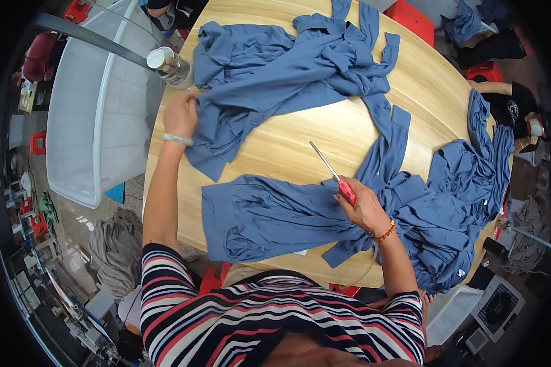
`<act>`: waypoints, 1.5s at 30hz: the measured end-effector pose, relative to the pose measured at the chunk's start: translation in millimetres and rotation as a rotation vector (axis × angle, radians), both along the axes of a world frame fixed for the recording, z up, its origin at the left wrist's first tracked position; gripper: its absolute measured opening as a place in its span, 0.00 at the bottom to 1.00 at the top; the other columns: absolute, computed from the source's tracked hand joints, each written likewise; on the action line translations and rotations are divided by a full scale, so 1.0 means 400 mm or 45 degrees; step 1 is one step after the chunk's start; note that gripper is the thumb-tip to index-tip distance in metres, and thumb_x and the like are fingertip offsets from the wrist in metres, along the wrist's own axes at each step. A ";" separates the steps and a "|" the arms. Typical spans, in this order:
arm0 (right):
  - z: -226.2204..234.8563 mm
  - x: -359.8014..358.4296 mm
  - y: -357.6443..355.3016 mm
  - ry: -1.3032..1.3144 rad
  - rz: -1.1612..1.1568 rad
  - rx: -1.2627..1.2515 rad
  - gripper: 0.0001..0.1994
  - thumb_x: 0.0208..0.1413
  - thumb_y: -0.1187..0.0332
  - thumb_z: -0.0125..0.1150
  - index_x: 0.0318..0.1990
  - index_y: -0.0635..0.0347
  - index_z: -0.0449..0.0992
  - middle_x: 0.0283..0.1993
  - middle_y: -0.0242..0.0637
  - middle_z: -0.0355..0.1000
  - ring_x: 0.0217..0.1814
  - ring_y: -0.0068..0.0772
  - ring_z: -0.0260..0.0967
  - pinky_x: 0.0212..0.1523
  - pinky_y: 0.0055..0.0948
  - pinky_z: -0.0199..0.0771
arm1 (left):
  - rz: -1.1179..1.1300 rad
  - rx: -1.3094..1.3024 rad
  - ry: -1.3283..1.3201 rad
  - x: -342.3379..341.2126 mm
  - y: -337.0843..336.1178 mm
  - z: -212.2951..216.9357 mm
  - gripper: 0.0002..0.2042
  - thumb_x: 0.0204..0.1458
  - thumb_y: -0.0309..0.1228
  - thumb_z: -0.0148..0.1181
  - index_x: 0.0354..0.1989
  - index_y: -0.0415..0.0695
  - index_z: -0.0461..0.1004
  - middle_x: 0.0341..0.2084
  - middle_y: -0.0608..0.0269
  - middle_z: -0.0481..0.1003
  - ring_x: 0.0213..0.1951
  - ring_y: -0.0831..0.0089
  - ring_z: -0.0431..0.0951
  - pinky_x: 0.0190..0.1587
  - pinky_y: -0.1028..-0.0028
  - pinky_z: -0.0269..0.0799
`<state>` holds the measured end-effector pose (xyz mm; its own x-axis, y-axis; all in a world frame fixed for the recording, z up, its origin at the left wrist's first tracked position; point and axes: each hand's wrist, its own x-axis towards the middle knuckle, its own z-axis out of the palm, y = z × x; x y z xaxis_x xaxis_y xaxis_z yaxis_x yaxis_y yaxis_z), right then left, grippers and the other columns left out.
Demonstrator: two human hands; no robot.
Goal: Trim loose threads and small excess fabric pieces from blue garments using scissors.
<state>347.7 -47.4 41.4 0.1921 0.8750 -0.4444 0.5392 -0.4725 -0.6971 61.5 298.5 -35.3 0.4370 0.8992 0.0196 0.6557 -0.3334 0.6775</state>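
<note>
My left hand (180, 114) is closed on the edge of a blue shirt (275, 73) spread over the far left of the table. The shirt's lower corner hangs below my fingers onto the wood. In my right hand (366, 208) is a red-handled tool (347, 192) with a thin metal shaft, its tip pointing up and to the left. A pale cord or hose (368, 267) hangs below that wrist. Under the right hand lies a second blue shirt (269, 211), folded lengthwise. More blue garments (438, 223) are heaped to its right.
The light wooden table (312, 134) has a curved edge. A clear plastic jar with a white lid (176, 67) stands at its left edge, beside a large white tub (73, 122). Red stools (410, 21) surround the table. Another person (513, 110) is at the right edge.
</note>
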 end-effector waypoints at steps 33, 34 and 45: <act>-0.015 -0.095 0.313 -0.295 0.307 -0.211 0.19 0.54 0.53 0.56 0.44 0.60 0.75 0.32 0.56 0.74 0.37 0.57 0.72 0.39 0.46 0.70 | -0.588 0.414 0.293 0.170 -0.161 -0.198 0.24 0.56 0.38 0.51 0.63 0.54 0.61 0.67 0.65 0.53 0.69 0.54 0.44 0.68 0.49 0.32; -0.017 -0.096 0.299 -0.294 0.372 -0.239 0.19 0.54 0.53 0.55 0.45 0.60 0.74 0.32 0.56 0.74 0.37 0.58 0.72 0.38 0.46 0.70 | -0.581 0.411 0.281 0.170 -0.160 -0.201 0.24 0.56 0.38 0.51 0.63 0.54 0.61 0.67 0.65 0.53 0.69 0.54 0.45 0.68 0.49 0.32; -0.027 -0.134 0.160 -0.179 0.388 -0.100 0.17 0.55 0.56 0.55 0.42 0.60 0.75 0.31 0.51 0.75 0.35 0.55 0.73 0.38 0.44 0.72 | -0.526 0.503 0.276 0.170 -0.164 -0.214 0.28 0.49 0.29 0.58 0.62 0.51 0.62 0.65 0.63 0.57 0.67 0.57 0.51 0.68 0.53 0.38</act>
